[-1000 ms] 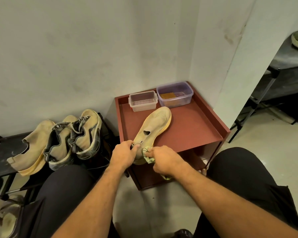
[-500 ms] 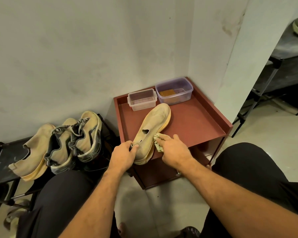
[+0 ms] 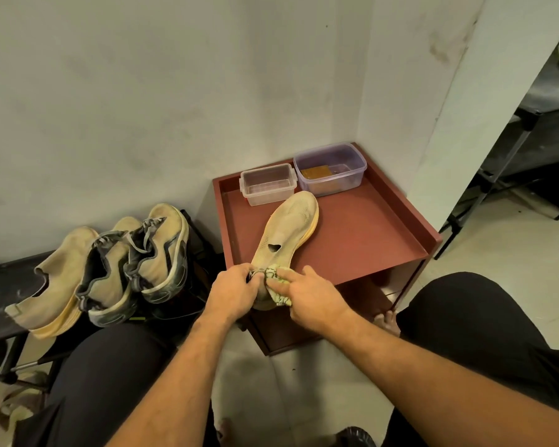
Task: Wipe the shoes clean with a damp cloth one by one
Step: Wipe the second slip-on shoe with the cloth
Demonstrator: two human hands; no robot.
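A beige slip-on shoe with a yellow sole lies on the dark red side table, toe pointing away, heel over the front edge. My left hand grips the heel collar. My right hand presses a pale green cloth against the heel's right side, index finger stretched over the cloth, the other fingers curled round it. On a black rack to the left stand the matching beige shoe and two grey-trimmed sneakers.
Two clear plastic tubs sit at the table's back edge: a small one and a purple-rimmed one with something orange-brown inside. Walls enclose the corner behind. A black shelf frame stands at the right. My knees flank the table.
My right hand has slid the cloth from the shoe's middle right side back toward the heel, close to my left hand. The left hand keeps its hold on the heel.
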